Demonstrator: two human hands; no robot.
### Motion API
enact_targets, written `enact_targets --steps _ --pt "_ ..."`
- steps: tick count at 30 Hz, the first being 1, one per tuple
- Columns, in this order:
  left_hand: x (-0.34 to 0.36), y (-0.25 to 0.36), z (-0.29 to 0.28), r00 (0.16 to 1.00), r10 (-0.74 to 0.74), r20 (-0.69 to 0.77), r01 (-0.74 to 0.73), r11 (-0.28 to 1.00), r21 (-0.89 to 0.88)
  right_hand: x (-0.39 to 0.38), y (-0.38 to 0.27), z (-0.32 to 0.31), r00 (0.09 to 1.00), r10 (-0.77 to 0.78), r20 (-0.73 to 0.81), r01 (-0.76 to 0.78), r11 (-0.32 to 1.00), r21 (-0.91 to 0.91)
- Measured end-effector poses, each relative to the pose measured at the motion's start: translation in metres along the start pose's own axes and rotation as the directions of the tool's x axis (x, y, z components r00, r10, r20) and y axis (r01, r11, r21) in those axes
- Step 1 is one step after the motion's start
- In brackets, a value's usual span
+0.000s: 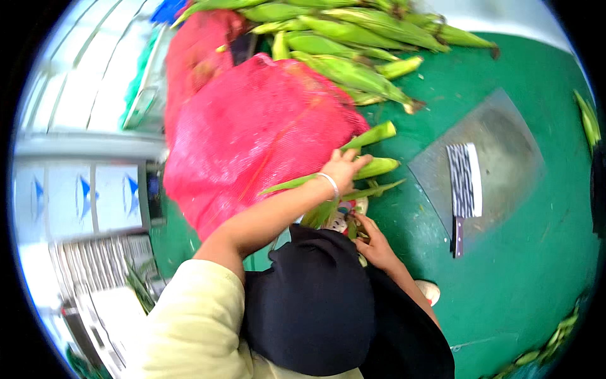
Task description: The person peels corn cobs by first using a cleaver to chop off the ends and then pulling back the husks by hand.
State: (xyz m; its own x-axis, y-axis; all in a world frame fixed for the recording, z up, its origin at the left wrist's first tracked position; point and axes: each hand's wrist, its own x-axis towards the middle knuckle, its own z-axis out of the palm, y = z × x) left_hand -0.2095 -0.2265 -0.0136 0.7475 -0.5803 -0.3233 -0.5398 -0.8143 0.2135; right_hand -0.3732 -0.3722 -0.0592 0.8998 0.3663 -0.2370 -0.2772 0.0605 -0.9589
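Note:
My left hand (346,172), a bracelet at its wrist, reaches over green unhusked corn cobs (382,165) at the edge of a red mesh sack (246,132). Its fingers are apart, touching or hovering at the cobs. Lower and to the right, my right hand (374,243) has curled fingers among narrow husk leaves, partly hidden; what they grip is unclear. To the right, a cleaver (463,183) with a patterned blade and dark handle lies on a translucent board (508,139). Black cloth (306,297) covers the area below my hands.
More corn (353,57) is heaped behind the sack on the green floor (517,265), with another cob (586,117) at the far right and husks (555,335) at lower right. A shoe (428,292) shows beside my right arm. White panelled structures (113,196) stand on the left.

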Motion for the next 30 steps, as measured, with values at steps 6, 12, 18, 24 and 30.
enact_targets --steps 6,12,18,24,30 --pt "-0.181 -0.091 0.0 0.843 -0.428 0.325 0.443 0.896 0.029 -0.006 -0.056 -0.028 0.993 -0.022 0.116 0.058 0.948 -0.313" --pt "-0.26 -0.117 -0.033 0.849 -0.454 0.269 0.501 0.853 -0.143 -0.083 -0.103 -0.099 0.961 0.108 -0.253 -0.21 0.884 -0.418" --pt "-0.302 -0.158 -0.009 0.745 -0.667 0.017 0.625 0.707 0.331 -0.165 -0.137 -0.105 0.855 0.099 -0.508 -0.378 0.79 -0.483" --pt "-0.445 -0.21 0.046 0.347 -0.86 0.373 0.842 0.461 0.28 -0.207 -0.285 -0.026 0.887 -0.083 -0.455 -0.348 0.527 -0.775" --pt "-0.496 -0.181 0.003 0.107 -0.988 0.111 0.866 0.147 0.479 -0.138 -0.386 0.125 0.928 -0.347 0.134 0.199 0.156 -0.968"
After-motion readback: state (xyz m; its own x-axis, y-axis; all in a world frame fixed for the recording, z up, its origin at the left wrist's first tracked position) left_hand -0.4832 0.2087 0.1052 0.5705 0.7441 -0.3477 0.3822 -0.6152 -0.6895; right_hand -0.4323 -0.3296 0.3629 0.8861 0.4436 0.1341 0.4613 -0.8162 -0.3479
